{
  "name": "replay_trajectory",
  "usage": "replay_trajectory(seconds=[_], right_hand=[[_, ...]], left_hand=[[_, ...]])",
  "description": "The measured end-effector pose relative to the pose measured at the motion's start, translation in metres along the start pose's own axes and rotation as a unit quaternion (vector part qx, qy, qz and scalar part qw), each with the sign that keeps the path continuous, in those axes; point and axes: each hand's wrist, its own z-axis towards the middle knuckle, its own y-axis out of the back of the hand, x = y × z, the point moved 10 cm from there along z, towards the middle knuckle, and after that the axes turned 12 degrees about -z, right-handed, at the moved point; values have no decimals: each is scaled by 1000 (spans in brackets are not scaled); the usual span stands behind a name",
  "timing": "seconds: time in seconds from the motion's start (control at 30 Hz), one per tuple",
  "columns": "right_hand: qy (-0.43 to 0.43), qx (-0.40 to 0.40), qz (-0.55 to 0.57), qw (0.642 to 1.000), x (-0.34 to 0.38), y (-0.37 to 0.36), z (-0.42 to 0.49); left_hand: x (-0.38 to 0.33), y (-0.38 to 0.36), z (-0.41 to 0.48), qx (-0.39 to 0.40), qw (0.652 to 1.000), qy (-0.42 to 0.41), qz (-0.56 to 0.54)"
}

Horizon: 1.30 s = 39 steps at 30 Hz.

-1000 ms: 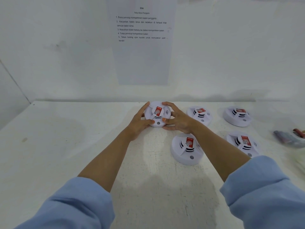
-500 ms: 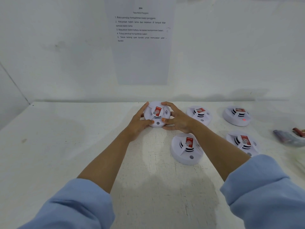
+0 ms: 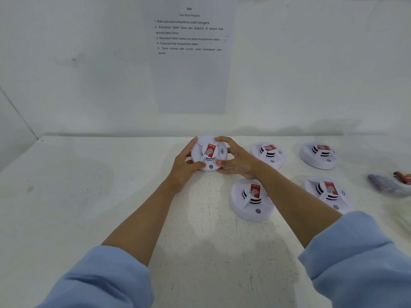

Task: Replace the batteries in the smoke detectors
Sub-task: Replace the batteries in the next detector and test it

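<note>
A round white smoke detector (image 3: 209,153) with a red label sits near the back of the white table (image 3: 89,196), face up. My left hand (image 3: 184,167) grips its left side with curled fingers and the thumb near the grey test button. My right hand (image 3: 238,158) grips its right side, fingers over the top rim. Several more white detectors lie face up to the right: one in front (image 3: 252,200), one behind it (image 3: 268,154), one far right at the back (image 3: 319,154) and one far right in front (image 3: 327,193).
A clear bag with dark and red items (image 3: 389,183) lies at the table's right edge. A printed instruction sheet (image 3: 189,52) hangs on the white wall just behind the table. A side wall closes in on the left.
The held detector has turned slightly counter-clockwise between my hands, its red label now more upright. The hands stay in the same place on it.
</note>
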Motion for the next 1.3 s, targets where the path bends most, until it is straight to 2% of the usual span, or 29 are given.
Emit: replay_trajectory(seconds=[1.3], right_hand=[[-1,1,-11,1000,1,-2,-2]], left_hand=[[1,0,-1,0,1000,5,11]])
